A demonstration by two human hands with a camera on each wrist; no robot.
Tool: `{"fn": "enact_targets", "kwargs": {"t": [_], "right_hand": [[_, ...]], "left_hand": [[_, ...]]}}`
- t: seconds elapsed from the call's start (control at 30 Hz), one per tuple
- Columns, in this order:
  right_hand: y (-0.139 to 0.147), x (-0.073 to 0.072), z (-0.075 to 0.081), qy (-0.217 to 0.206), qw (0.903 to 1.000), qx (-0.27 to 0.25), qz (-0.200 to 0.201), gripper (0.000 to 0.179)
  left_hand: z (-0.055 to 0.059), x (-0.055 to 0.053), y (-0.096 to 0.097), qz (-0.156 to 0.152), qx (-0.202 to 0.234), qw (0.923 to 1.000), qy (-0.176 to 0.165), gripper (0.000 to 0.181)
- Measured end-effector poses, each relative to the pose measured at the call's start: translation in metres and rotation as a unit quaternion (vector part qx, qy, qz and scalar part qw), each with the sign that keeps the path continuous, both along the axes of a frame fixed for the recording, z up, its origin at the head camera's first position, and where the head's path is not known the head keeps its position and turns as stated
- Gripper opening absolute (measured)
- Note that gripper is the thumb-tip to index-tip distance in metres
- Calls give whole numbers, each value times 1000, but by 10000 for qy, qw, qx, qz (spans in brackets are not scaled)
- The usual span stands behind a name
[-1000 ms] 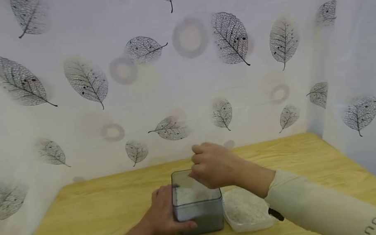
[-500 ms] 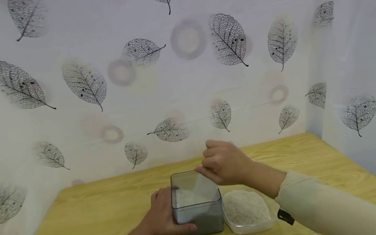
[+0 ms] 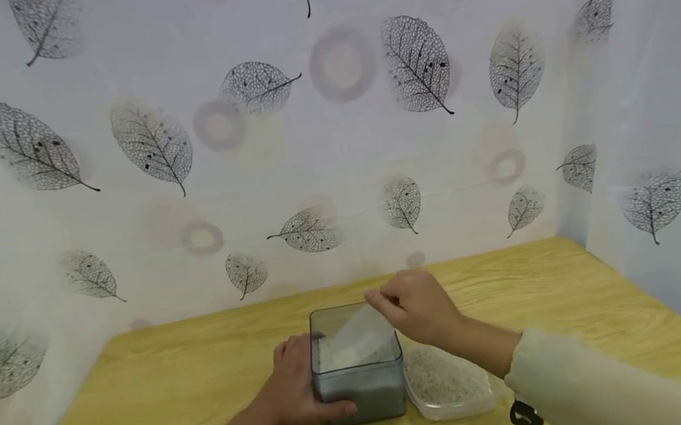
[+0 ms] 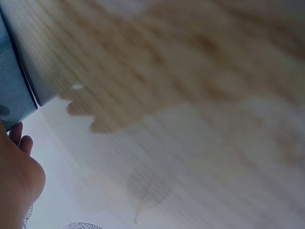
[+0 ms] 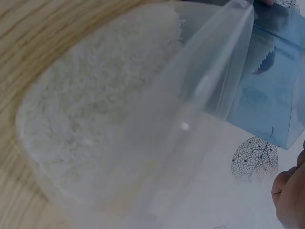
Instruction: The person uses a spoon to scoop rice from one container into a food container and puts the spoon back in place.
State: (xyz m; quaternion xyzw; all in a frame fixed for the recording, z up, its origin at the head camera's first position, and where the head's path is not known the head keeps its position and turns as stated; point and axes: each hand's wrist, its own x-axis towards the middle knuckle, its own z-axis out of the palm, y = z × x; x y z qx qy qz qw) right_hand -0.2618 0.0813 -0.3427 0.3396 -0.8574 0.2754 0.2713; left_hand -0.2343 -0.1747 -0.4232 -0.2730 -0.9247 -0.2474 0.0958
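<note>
A grey see-through box (image 3: 362, 395) with white rice (image 3: 331, 354) inside stands on the table. My left hand (image 3: 299, 387) grips its left side, thumb across the front; in the left wrist view, that hand (image 4: 21, 174) is partly cut off beside the box (image 4: 14, 76). My right hand (image 3: 418, 305) is above the box's right rim and holds a translucent white scoop (image 3: 358, 335), which slants down into the box. Right of the box is a clear plastic container (image 3: 457, 410) heaped with rice (image 3: 448, 376). The right wrist view shows the right hand (image 5: 291, 195) at its edge.
The wood-grain table (image 3: 190, 368) reaches back to a pale wall covering (image 3: 330, 153) printed with leaves. Another such wall (image 3: 671, 108) rises on the right. A black strap piece (image 3: 525, 417) hangs below the right sleeve (image 3: 582, 382).
My right hand first shifted right, then came lower with its wrist turned. The scoop now shows plainly, slanting into the box. The left hand keeps its hold on the box.
</note>
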Motion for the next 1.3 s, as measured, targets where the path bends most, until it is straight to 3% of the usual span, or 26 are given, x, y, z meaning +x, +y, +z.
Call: {"fn": "enact_targets", "kwargs": {"t": [0.17,0.3,0.47,0.6,0.83,1.1,1.2,1.3], "right_hand": [[-2,6,-7,-810,9951,-551,-133,58],[1,7,-9,-1132,9887,-965,-169,58],[15,4,2,-1165,9853,-1182,-408,58],[35,1,11,-940,9858,-1207,-689,58],[82,-1,12,-288,9889,-955,-1098,59],[139,8,-4,363,9897,-137,-1375,55],[154,6,-7,1169,9844,507,-1213,55],[160,3,-4,2529,9579,1141,-734,54]], "left_hand": [[0,0,0,-37,91,9999,53,105],[-3,-1,-1,-11,95,9999,100,104],[-6,-1,0,-21,90,9999,107,105],[-6,-1,0,-11,99,9999,69,106],[-3,-1,0,8,133,9999,28,106],[-1,-1,1,1,150,9998,-126,107],[-1,-1,0,-6,151,9998,-128,106],[-2,-2,0,-35,117,9999,-88,105]]}}
